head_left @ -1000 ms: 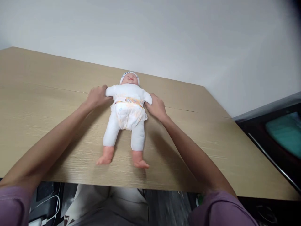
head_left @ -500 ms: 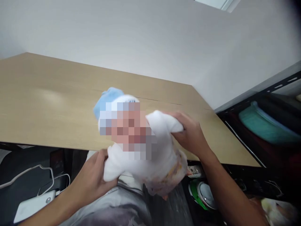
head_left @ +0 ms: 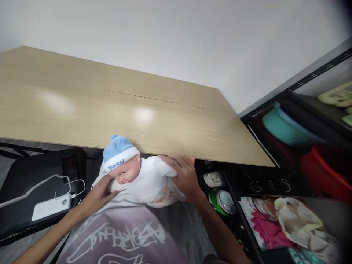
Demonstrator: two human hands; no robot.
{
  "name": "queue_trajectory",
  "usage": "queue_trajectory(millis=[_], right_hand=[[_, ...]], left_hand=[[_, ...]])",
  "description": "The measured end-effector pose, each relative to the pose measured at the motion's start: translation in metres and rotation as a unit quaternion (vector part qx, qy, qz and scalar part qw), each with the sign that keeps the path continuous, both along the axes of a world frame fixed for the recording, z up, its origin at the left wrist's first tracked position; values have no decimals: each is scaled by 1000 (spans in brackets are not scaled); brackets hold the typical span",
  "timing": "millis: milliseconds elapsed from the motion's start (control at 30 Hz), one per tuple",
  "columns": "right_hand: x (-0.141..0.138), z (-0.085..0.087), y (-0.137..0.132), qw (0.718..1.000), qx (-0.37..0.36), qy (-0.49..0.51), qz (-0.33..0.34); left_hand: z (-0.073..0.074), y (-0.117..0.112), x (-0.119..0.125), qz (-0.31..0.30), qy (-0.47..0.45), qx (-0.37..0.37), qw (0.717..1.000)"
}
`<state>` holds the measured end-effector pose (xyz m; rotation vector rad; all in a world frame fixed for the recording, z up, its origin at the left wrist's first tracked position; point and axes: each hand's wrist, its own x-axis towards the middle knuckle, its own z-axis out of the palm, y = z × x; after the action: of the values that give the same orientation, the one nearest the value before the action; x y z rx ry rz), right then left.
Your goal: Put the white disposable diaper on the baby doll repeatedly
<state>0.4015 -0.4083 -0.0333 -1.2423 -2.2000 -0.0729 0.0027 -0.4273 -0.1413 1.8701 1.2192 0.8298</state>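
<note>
A baby doll in a white top and a blue and white knit hat lies tilted against my shirt, below the front edge of the wooden table. My left hand is closed on the doll's sleeve beside its head, with the fingertips partly hidden. On the other side, my right hand wraps round the doll's other arm, and a small piece of the doll's hand shows past my fingers.
A white power bank with a cable rests on a black chair at the left. Shelves on the right hold a teal basin, a red basin and folded cloths. Green and white round containers stand below the table.
The doll has come down and closer to my body, from over the table edge to my lap. Both hands moved with it, still holding its arms. The view has shifted, showing more shelf.
</note>
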Motion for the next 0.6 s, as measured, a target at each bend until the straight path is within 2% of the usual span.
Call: queue_trajectory(millis=[67,133,200,267,400,467,600], right_hand=[[-2,-5,4,1000,-10,15,0],[-3,-10,6,999,-20,27,0],[-5,-14,8,999,-27,38,-4],[-7,-17,10,998,-31,49,-8],[-10,-20,11,997,-34,63,-14],[-12,-21,10,997,-35,71,-14],[-16,-24,8,995,-36,90,-20]], left_hand=[[4,1,-4,-2,24,27,999],[8,1,-5,64,1,101,993],[11,1,-1,142,-64,187,970],[14,4,6,172,-121,247,946],[18,10,25,159,-148,253,943],[18,13,34,177,-162,253,937],[17,16,47,223,-187,296,910]])
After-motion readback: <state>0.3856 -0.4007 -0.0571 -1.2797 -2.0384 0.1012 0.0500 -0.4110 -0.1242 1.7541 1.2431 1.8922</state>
